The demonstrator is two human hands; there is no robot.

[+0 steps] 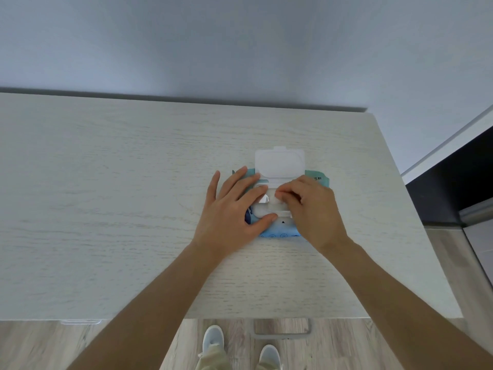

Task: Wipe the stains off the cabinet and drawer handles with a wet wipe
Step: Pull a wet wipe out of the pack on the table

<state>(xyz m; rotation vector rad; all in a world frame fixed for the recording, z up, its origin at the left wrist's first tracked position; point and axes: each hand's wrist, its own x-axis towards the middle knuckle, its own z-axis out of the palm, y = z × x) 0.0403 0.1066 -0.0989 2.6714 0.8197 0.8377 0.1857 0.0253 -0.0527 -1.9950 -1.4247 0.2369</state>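
Note:
A blue and green pack of wet wipes [317, 179] lies flat on the pale wood cabinet top [120, 196], its white flip lid [280, 162] standing open toward the wall. My left hand [234, 209] lies flat on the pack's left half with fingers straight, pressing it down. My right hand [312, 209] is over the pack's opening, fingertips pinching a white wipe [274, 200] that shows in it. A grey bar handle [282, 333] sticks out below the cabinet's front edge, and a second, paler handle [80, 321] shows at the lower left.
The cabinet stands against a pale blue wall [240, 49]. To the right are a dark surface [453, 188] and a white trim edge. Wood-look floor [133, 345] and my two light shoes [213, 340] lie below the cabinet front.

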